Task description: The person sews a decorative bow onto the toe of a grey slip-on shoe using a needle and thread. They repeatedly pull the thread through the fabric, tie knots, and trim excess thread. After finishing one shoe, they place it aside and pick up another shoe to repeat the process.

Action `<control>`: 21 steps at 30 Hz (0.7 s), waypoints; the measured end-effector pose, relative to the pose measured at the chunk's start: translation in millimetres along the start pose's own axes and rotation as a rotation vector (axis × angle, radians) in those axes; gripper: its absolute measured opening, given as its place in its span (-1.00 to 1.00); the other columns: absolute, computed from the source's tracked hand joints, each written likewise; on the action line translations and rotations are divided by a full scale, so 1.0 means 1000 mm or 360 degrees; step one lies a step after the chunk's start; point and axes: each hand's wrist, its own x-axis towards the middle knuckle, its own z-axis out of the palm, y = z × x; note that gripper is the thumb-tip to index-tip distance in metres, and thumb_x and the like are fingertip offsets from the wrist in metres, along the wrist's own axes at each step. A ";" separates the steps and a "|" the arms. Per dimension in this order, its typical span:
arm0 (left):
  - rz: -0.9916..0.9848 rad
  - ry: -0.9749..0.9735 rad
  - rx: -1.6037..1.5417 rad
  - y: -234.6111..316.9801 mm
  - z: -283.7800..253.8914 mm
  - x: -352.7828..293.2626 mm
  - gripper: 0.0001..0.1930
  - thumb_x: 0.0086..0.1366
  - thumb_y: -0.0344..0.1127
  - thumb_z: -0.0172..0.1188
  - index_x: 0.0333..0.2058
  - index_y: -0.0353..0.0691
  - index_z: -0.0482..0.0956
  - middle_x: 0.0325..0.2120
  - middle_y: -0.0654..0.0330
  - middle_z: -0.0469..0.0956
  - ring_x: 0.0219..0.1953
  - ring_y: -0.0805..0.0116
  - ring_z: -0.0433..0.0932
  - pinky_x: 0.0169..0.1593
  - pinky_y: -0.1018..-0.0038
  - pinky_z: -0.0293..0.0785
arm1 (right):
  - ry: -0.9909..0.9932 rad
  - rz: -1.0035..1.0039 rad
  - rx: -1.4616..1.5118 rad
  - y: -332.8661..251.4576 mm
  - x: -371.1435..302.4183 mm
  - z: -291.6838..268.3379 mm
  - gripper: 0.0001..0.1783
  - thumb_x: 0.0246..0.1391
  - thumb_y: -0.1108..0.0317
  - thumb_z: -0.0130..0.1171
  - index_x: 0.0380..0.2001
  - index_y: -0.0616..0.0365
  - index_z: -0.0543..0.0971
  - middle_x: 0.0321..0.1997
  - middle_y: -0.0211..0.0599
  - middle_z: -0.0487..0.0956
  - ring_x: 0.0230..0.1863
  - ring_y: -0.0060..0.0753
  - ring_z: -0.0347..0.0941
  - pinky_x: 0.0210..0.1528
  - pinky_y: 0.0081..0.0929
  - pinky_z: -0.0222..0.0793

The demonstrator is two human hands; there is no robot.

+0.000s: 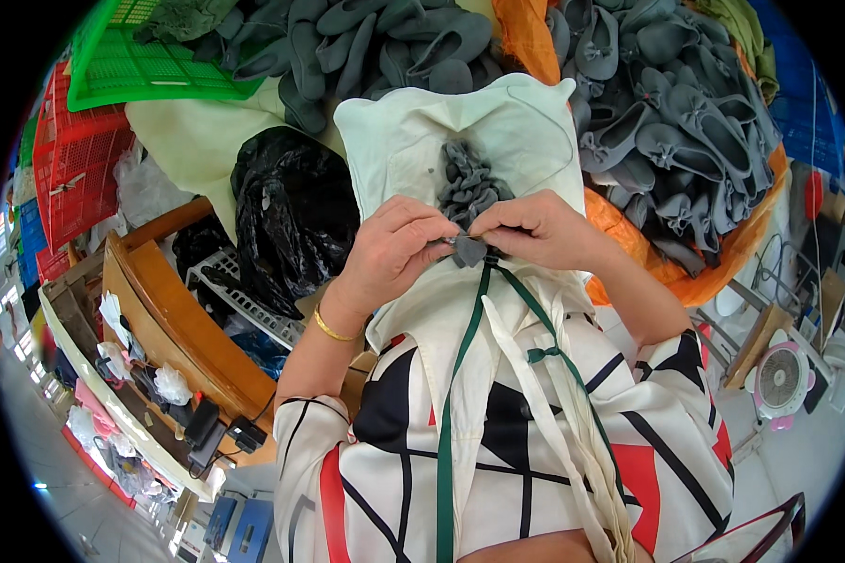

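Observation:
My left hand [394,246] and my right hand [540,230] meet over my lap, both closed in a pinch. Between their fingertips is a small grey fabric piece [469,251], its rounded end hanging below the fingers. Just beyond it, a heap of similar dark grey fabric pieces [469,178] lies on a white cloth [385,122] spread over my lap. Fingers cover part of the held piece, so its full shape is hidden. Green ribbon ties [469,342] run down my front below the hands.
Grey slip-on shoes [432,42] are piled ahead. More grey shoes with bows [685,141] fill an orange sack [751,249] at the right. Left of me are a black plastic bag [291,211], a green basket [160,70] and a wooden bench [178,328]. A fan [781,380] stands right.

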 end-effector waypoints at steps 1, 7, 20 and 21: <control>-0.0003 -0.0005 -0.0013 0.000 0.001 0.000 -0.73 -0.01 -0.48 0.41 -0.26 -0.23 0.64 -0.32 0.18 0.60 -0.28 0.19 0.56 -0.21 0.39 0.50 | -0.0002 -0.0022 -0.0007 0.002 0.000 0.000 -0.83 0.17 0.46 0.17 -0.16 0.19 0.61 -0.36 -0.31 0.63 -0.40 -0.51 0.50 -0.26 -0.58 0.41; -0.0075 -0.0045 -0.0223 -0.002 0.008 -0.008 -0.72 -0.01 -0.50 0.41 -0.25 -0.22 0.66 -0.34 0.18 0.61 -0.30 0.19 0.56 -0.23 0.41 0.50 | -0.0105 0.0021 0.0185 0.010 -0.001 0.004 -0.86 0.20 0.47 0.16 -0.18 0.19 0.61 -0.36 -0.38 0.62 -0.37 -0.60 0.46 -0.25 -0.61 0.39; -0.0168 0.0021 -0.0443 -0.002 0.013 -0.015 -0.76 0.03 -0.50 0.42 -0.26 -0.21 0.69 -0.36 0.21 0.63 -0.31 0.29 0.57 -0.24 0.47 0.50 | -0.0148 0.0213 0.0402 0.013 -0.006 0.016 -0.90 0.25 0.49 0.12 -0.19 0.18 0.58 -0.35 -0.55 0.54 -0.32 -0.74 0.36 -0.23 -0.68 0.33; -0.0172 0.0023 -0.0450 -0.002 0.013 -0.016 -0.75 0.03 -0.50 0.42 -0.26 -0.21 0.69 -0.36 0.21 0.63 -0.31 0.29 0.57 -0.23 0.47 0.50 | -0.0159 0.0177 0.0415 0.014 -0.005 0.015 -0.89 0.26 0.49 0.12 -0.18 0.18 0.58 -0.35 -0.55 0.55 -0.31 -0.74 0.36 -0.22 -0.69 0.33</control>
